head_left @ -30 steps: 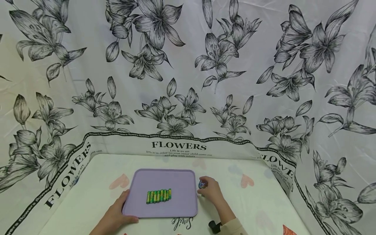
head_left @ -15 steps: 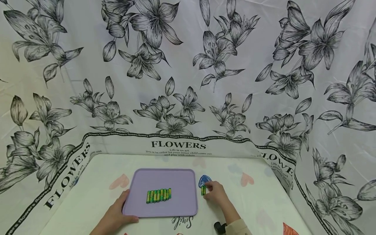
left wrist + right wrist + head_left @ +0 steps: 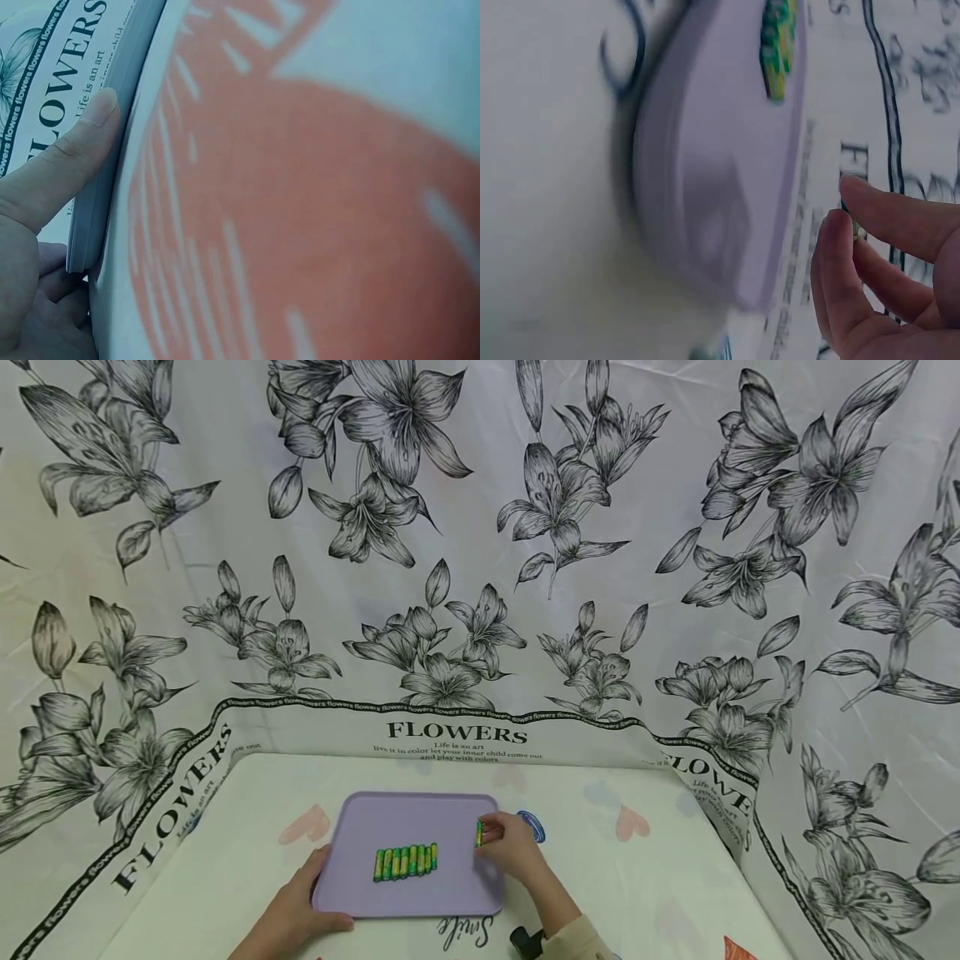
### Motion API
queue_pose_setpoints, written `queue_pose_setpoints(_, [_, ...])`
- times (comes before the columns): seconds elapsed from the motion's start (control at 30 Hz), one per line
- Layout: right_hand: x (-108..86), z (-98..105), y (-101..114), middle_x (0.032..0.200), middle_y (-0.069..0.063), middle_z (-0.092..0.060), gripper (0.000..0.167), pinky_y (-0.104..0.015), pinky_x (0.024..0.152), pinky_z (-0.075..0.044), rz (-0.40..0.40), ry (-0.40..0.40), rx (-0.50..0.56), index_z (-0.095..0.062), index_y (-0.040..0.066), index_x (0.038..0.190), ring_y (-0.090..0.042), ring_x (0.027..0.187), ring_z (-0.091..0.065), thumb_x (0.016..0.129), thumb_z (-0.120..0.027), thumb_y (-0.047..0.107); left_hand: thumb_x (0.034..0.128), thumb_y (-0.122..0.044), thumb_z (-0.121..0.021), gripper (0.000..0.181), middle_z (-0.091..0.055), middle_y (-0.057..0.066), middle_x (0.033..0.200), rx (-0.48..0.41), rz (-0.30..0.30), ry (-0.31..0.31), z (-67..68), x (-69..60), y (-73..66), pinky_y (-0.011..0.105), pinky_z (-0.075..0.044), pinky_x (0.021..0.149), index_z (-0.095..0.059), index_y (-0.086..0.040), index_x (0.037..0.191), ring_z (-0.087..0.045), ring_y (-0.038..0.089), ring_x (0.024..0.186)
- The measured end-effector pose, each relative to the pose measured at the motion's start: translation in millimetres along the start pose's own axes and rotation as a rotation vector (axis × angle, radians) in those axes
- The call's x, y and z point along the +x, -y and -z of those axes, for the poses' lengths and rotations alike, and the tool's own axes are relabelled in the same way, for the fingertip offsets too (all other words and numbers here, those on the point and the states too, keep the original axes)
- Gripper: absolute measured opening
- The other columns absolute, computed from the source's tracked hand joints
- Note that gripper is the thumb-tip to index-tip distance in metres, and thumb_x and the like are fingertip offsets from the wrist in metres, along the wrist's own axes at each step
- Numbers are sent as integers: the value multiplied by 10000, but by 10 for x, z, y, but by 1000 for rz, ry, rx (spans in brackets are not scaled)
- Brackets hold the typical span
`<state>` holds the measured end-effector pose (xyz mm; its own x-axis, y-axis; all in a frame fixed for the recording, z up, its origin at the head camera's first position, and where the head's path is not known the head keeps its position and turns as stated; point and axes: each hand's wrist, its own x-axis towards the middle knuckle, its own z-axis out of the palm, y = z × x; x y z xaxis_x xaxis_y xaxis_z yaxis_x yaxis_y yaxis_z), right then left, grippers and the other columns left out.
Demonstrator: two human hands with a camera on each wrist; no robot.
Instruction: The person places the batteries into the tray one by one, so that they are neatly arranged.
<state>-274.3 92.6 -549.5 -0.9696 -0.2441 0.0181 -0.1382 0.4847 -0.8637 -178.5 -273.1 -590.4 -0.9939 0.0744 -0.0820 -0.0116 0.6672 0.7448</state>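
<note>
A lilac tray point(image 3: 360, 827) lies on the white cloth. Its near left corner is gripped by my left hand point(image 3: 294, 906); in the left wrist view the thumb lies along the tray's edge and the other fingers are partly hidden beneath. On the tray, several green and yellow batteries point(image 3: 405, 862) lie side by side in a row. Over the tray's right side, my right hand point(image 3: 516, 847) pinches one green and yellow battery point(image 3: 480, 834) upright between thumb and fingers. The right wrist view shows that battery mostly covered by the fingertips.
The white tablecloth point(image 3: 637, 885) carries printed hearts and lettering. A blue printed shape point(image 3: 531, 827) shows just beyond the right hand. A floral curtain point(image 3: 465, 635) closes off the back and both sides of the table.
My right hand picked up a battery from the cloth right of the tray and moved it left over the tray. The left hand, tray and row of batteries have stayed in place.
</note>
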Motion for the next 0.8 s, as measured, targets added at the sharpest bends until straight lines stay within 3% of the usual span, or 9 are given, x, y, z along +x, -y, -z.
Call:
queue_pose_setpoints(0.23, [101, -533, 31, 888, 20, -674, 450, -236, 675, -541, 29, 67, -101, -703, 11, 1127, -58, 766, -597, 708, -869, -5, 616, -426, -939, 1324, -166, 357, 1611, -17, -11, -6, 5, 0, 9, 678, -225, 1161, -161, 6, 1595, -213, 553, 1464])
queue_pose_setpoints(0.4, [126, -692, 78, 861, 32, -654, 460, -236, 668, -525, 54, 84, -149, -707, -4, 1122, -39, 735, -557, 696, -880, -18, 614, -420, -943, 1327, -166, 359, 1611, -25, 6, 7, 0, 2, 16, 673, -239, 1163, -157, 4, 1595, -216, 554, 1466])
queue_pose_setpoints(0.6, [76, -623, 158, 866, 20, -651, 542, -259, 681, -524, 38, 77, -170, -690, -11, 1173, -56, 728, -551, 672, -897, -18, 612, -408, -947, 1326, -170, 365, 1607, -31, 14, 11, 1, 2, 2, 671, -238, 1165, -156, 9, 1592, -214, 556, 1465])
queue_pose_setpoints(0.8, [33, -271, 128, 959, -76, -679, 539, -288, 683, -535, -1, 25, -127, -664, -18, 1219, -127, 815, -595, 713, -852, -22, 617, -413, -945, 1322, -166, 365, 1608, -20, 20, 12, 8, 4, -19, 667, -243, 1166, -159, 11, 1591, -210, 555, 1466])
